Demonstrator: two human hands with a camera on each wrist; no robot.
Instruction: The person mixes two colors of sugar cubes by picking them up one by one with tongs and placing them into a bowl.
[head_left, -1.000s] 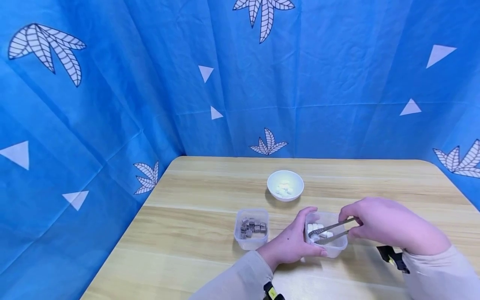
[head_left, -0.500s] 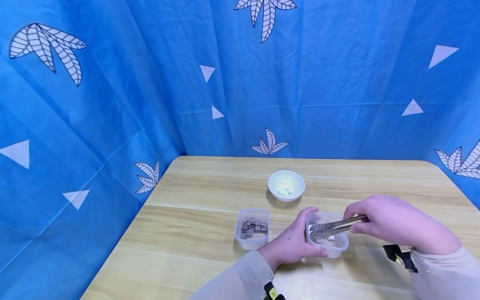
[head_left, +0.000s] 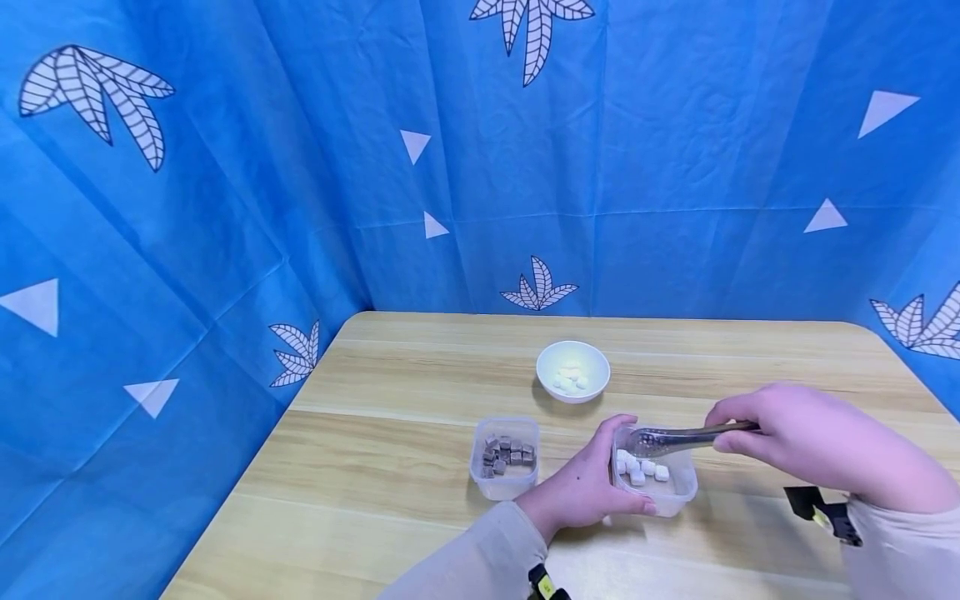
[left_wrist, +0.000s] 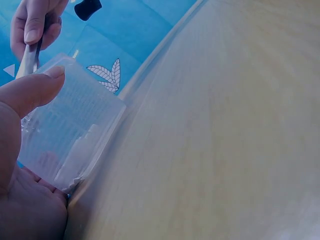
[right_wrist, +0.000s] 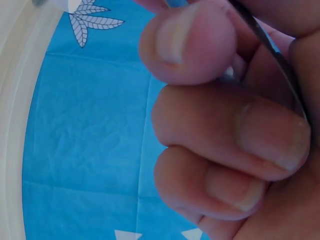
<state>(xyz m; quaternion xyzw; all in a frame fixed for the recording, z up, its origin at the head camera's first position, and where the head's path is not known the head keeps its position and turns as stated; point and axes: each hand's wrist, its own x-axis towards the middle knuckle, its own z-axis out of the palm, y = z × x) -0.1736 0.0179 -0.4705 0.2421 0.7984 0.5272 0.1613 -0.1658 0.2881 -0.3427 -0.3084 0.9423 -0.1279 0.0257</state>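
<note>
My left hand (head_left: 581, 492) grips a clear plastic container (head_left: 675, 503) from its left side, thumb across the near wall. In the left wrist view the thumb presses along the side of that container (left_wrist: 75, 115). Several white cubes (head_left: 647, 468) lie inside it. My right hand (head_left: 798, 433) holds metal food tongs (head_left: 682, 438) by their back end, fingers curled round them as the right wrist view shows. The perforated tips are squeezed together and hang over the container's far left part, above the cubes. I cannot tell whether a cube is between the tips.
To the left stands a second clear container (head_left: 510, 490) with several brown-grey cubes (head_left: 507, 455). Farther back is a white bowl (head_left: 572, 398) with several white pieces in it. The wooden table (head_left: 360, 467) ends at a blue curtain (head_left: 480, 167).
The tongs' arms, spread among the white cubes before, have come together. My right hand has moved to the right and slightly up, raising the tongs' tips off the cubes. The left hand stays still.
</note>
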